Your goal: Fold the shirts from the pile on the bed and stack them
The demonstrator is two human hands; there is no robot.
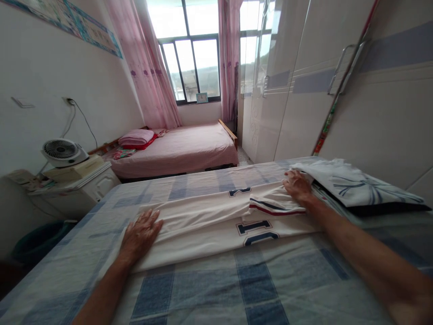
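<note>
A white T-shirt (199, 230) with dark blue lettering and a striped sleeve edge lies folded into a long strip across the bed. My left hand (142, 232) rests flat on its left end, fingers stretched out. At the other end, my right hand (297, 184) touches the fabric from above, its fingers apart and slightly bent. Just right of that hand is a pile of folded clothes (368, 183), white with dark line patterns on top and black beneath.
The bed under the shirt has a blue-and-white checked sheet (257, 284). Beyond stands a second bed (199, 146) with pink bedding. A fan (64, 151) sits on a cabinet (98, 185) at left, above a dark green basin (40, 241). Tall wardrobes (297, 104) line the right.
</note>
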